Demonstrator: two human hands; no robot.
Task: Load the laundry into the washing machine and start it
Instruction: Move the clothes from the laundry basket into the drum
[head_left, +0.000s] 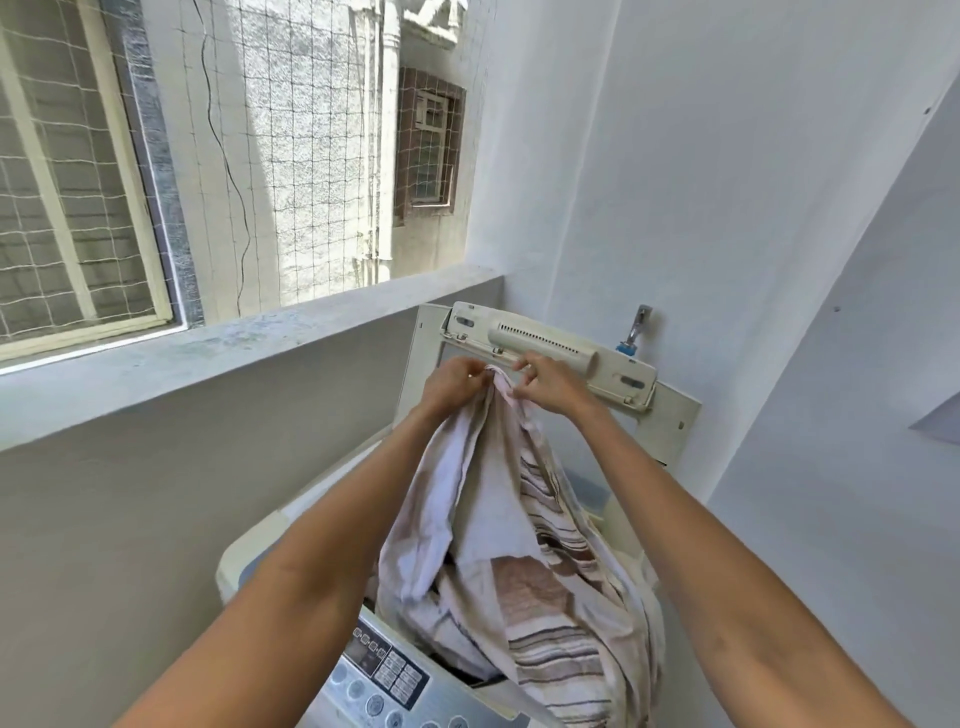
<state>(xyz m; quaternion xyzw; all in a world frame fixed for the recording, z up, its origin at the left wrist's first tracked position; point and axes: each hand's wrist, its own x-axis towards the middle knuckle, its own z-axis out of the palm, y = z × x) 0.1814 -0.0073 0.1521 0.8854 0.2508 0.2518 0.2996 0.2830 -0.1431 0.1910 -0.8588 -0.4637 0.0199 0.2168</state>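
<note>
White-walled balcony nook, netted opening over a concrete ledge on your left, tap on the back wall. Top-load washing machine below you, lid raised upright, control panel at the near edge. Your left hand and right hand are up close together in front of the lid, both pinching the bunched top edge of a pale striped towel. The towel hangs down from your hands, its lower part spilling over the drum opening and the machine's front rim. Drum interior mostly hidden by cloth.
</note>
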